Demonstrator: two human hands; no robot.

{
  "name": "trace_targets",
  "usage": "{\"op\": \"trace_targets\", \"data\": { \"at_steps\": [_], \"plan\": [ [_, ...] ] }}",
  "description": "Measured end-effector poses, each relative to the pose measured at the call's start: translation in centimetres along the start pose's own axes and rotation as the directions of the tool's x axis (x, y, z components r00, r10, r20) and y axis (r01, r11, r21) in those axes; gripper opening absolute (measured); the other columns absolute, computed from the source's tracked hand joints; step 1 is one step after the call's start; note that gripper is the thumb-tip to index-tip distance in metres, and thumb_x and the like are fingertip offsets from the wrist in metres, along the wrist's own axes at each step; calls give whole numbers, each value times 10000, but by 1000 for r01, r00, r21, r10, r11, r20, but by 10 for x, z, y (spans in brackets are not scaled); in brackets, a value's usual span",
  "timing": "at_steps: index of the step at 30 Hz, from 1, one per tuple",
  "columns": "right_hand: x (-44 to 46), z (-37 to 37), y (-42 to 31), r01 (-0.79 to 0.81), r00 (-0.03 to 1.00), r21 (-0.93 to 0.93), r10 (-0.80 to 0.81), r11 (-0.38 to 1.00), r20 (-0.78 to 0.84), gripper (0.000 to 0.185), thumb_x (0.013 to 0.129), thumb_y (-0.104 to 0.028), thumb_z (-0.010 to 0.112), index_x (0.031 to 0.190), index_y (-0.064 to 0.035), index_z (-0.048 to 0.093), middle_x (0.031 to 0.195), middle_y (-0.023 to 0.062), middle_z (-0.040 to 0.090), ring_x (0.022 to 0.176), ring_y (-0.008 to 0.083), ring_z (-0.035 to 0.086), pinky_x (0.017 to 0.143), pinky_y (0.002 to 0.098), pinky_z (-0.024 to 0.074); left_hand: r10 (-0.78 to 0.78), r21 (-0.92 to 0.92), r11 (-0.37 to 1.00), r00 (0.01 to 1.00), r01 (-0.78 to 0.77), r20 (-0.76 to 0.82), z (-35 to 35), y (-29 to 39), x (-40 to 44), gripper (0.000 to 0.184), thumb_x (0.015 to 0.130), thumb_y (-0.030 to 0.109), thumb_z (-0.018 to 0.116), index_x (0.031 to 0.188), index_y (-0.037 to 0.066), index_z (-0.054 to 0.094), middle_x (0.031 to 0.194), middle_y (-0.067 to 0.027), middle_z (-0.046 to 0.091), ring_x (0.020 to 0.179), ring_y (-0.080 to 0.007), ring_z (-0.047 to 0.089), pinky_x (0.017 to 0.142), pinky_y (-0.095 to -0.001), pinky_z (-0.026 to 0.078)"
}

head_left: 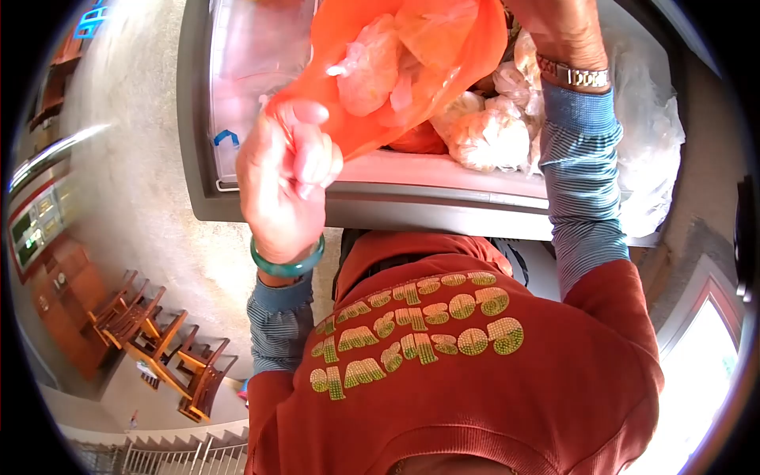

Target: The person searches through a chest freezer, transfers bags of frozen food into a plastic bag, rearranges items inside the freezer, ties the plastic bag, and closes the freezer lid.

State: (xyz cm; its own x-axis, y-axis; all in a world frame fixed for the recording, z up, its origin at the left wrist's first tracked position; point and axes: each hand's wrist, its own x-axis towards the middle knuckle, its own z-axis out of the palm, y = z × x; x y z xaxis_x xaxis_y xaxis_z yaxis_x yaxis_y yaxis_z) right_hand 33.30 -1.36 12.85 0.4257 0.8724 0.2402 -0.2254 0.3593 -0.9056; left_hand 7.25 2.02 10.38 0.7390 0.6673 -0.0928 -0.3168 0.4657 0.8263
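My left hand, with a green bangle on the wrist, is closed on the edge of an orange-red plastic bag. The bag spreads upward and right from these fingers, and clear-wrapped bundles show in or through it. At the top right, my right hand reaches over the open chest; its fingers are cut off by the frame's edge. A metal-banded watch sits on that wrist. Below the bag lie knotted clear bags of pale food, close to my right forearm.
A grey-rimmed chest, apparently a freezer, stands against my front. A glassy panel covers its left side. Crumpled clear plastic lies at its right end. Wooden chairs and a stair railing are off to the left.
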Motion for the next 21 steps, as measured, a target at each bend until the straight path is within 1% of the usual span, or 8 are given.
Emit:
{"op": "trace_targets", "data": {
  "at_steps": [8, 11, 12, 13, 15, 16, 19, 21],
  "plan": [
    [-42, 6, -38, -16, 993, -315, 53, 949, 109, 216, 887, -182, 534, 1034, -30, 580, 724, 31, 598, 530, 39, 441, 466, 157, 312, -122, 51, 992, 970, 114, 210, 19, 3, -21, 523, 898, 440, 436, 1032, -64, 475, 568, 42, 364, 480, -50, 301, 479, -213, 250],
    [-74, 13, -24, -112, 980, -324, 158, 939, 118, 193, 873, -144, 566, 1021, -25, 599, 888, 42, 620, 805, 98, 575, 747, 228, 467, -168, 221, 963, 985, 155, 42, 22, -6, -38, 490, 856, 374, 556, 1032, -81, 513, 634, 37, 424, 529, -30, 366, 501, -177, 281],
    [-79, 16, -4, 48, 972, -292, 23, 955, 235, 181, 877, -107, 551, 1027, -17, 594, 905, 44, 629, 825, 112, 591, 743, 238, 484, -137, 273, 953, 990, 128, 13, 19, -12, -43, 485, 842, 322, 580, 1083, -94, 518, 665, 35, 441, 560, -28, 389, 525, -163, 299],
    [-87, 22, -3, -91, 914, -354, 219, 931, 341, 179, 857, -108, 579, 999, 1, 590, 906, 71, 637, 828, 151, 616, 717, 269, 507, -176, 254, 951, 984, 177, -25, 11, -16, -47, 469, 823, 176, 603, 1197, -76, 471, 675, 36, 449, 571, -23, 390, 534, -159, 308],
    [-99, 35, -2, 51, 856, -563, 255, 825, 450, 202, 827, -168, 619, 933, -1, 577, 838, 129, 628, 748, 229, 641, 649, 294, 519, -149, 418, 889, 982, 186, -119, 5, -23, -55, 544, 791, 30, 592, 1294, -39, 395, 694, 39, 465, 585, -17, 396, 550, -155, 323],
    [-104, 44, 8, 179, 869, -468, 84, 865, 488, 168, 836, -175, 600, 912, -26, 586, 789, 112, 618, 709, 236, 633, 588, 300, 515, -141, 487, 853, 981, 190, -136, -1, -37, -57, 629, 772, -44, 567, 1349, -9, 321, 703, 44, 473, 596, -14, 402, 563, -150, 334],
    [-129, 69, 27, 130, 660, -560, 350, 818, 665, 200, 785, -193, 627, 902, -52, 547, 704, 101, 513, 554, 264, 540, 459, 361, 450, -285, 292, 902, 947, 318, -148, -4, -48, -45, 727, 753, 0, 610, 1386, 16, 252, 828, 7, 567, 691, -24, 468, 604, -165, 372],
    [-126, 76, 40, 129, 649, -469, 283, 874, 706, 205, 784, -182, 629, 918, -51, 547, 706, 106, 508, 550, 276, 533, 475, 383, 454, -276, 299, 909, 957, 289, -85, -12, -54, -44, 616, 760, 45, 617, 1311, 16, 344, 835, 4, 573, 709, -42, 487, 607, -189, 390]
  ]
}}
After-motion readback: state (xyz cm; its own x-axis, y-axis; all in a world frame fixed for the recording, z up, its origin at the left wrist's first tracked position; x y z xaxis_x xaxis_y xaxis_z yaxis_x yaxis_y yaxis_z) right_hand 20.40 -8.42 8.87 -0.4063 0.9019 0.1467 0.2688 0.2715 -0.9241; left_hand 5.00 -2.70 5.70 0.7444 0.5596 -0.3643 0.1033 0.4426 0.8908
